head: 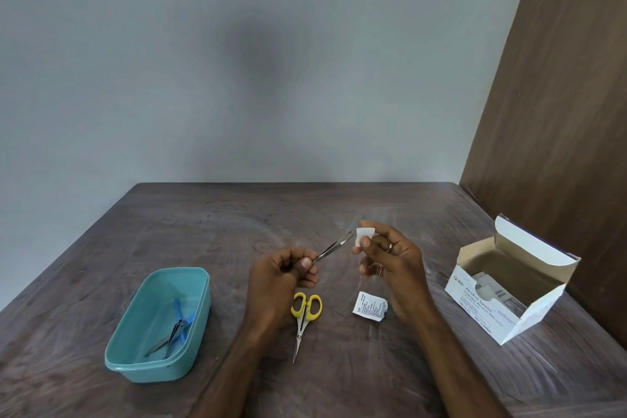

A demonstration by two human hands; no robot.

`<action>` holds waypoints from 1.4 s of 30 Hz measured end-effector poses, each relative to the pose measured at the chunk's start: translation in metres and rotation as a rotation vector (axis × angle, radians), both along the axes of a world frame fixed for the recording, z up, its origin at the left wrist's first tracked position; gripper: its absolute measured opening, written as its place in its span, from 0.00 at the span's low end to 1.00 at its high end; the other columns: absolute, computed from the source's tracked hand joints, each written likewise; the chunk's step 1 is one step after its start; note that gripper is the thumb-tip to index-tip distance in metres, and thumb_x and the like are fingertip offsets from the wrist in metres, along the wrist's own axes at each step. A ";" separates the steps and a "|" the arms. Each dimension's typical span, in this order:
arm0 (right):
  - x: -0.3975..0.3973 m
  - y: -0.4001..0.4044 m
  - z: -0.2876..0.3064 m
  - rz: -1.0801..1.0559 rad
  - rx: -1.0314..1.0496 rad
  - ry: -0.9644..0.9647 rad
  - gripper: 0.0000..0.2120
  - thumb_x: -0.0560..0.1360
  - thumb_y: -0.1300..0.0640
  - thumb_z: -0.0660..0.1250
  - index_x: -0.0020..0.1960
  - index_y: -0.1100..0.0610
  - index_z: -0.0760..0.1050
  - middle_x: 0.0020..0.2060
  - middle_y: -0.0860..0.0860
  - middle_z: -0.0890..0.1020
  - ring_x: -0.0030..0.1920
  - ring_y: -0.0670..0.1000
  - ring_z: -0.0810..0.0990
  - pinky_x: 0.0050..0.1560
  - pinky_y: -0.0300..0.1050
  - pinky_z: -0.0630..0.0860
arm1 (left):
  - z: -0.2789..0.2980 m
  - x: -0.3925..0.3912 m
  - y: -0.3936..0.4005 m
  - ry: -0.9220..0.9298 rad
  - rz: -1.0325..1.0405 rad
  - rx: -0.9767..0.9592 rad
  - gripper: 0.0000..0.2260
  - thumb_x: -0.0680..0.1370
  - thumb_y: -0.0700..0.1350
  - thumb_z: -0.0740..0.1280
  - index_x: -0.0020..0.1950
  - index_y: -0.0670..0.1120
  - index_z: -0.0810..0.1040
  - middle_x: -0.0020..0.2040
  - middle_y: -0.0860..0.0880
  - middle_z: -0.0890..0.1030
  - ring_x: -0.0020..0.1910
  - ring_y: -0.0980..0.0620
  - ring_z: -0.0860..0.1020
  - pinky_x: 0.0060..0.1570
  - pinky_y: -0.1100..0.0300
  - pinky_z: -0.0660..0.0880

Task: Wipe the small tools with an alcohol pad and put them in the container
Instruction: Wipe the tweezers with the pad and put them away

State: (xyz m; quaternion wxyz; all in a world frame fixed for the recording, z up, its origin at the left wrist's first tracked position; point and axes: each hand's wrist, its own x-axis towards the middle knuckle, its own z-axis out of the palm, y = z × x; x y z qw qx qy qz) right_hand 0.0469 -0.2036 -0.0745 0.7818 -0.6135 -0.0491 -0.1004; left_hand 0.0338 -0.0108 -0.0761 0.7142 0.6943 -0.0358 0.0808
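I am seeing both hands hovering above the surface (339, 383). The left hand (285, 276) is curling its fingers around the tweezers (334, 245), tips angling up-right toward the alcohol pad (363, 236), which the right hand (390, 260) is pinching. The yellow scissors (304, 316) are lying below; the teal container (159, 322) is holding blue scissors (179, 316).

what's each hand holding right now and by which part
The left hand pinches the tweezers by their rear end, tips pointing up and right. The right hand pinches the white alcohol pad between thumb and fingertips.
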 end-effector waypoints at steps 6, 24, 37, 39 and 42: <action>-0.001 0.002 -0.001 0.034 0.000 -0.035 0.05 0.73 0.61 0.70 0.46 0.60 0.83 0.41 0.60 0.85 0.31 0.54 0.76 0.30 0.46 0.74 | 0.003 -0.003 -0.002 0.072 -0.037 -0.022 0.11 0.79 0.28 0.62 0.41 0.37 0.80 0.30 0.44 0.79 0.26 0.54 0.79 0.29 0.63 0.79; -0.001 0.002 -0.002 0.139 -0.145 -0.005 0.09 0.73 0.69 0.70 0.44 0.57 0.85 0.37 0.61 0.85 0.30 0.58 0.76 0.30 0.45 0.75 | -0.001 0.000 0.001 0.032 -0.051 0.061 0.14 0.78 0.27 0.62 0.41 0.41 0.82 0.28 0.49 0.81 0.28 0.53 0.80 0.31 0.61 0.80; 0.002 0.002 -0.005 0.173 -0.196 -0.002 0.11 0.69 0.56 0.73 0.48 0.61 0.83 0.41 0.60 0.87 0.30 0.55 0.80 0.31 0.44 0.76 | 0.004 -0.003 0.004 -0.023 -0.045 0.035 0.13 0.78 0.27 0.62 0.41 0.40 0.81 0.28 0.49 0.81 0.27 0.54 0.80 0.32 0.63 0.79; 0.003 0.002 -0.006 0.172 -0.197 -0.009 0.11 0.69 0.56 0.73 0.46 0.62 0.83 0.41 0.61 0.86 0.30 0.55 0.80 0.30 0.44 0.76 | 0.004 -0.004 0.003 -0.044 -0.034 0.041 0.13 0.78 0.27 0.62 0.41 0.40 0.81 0.29 0.48 0.81 0.28 0.54 0.80 0.32 0.63 0.79; 0.004 0.003 -0.006 0.164 -0.197 -0.014 0.10 0.71 0.58 0.72 0.46 0.66 0.82 0.41 0.62 0.86 0.30 0.53 0.80 0.29 0.44 0.76 | 0.003 -0.004 0.002 -0.070 -0.004 0.058 0.13 0.77 0.27 0.63 0.41 0.41 0.82 0.30 0.47 0.82 0.29 0.53 0.81 0.33 0.63 0.79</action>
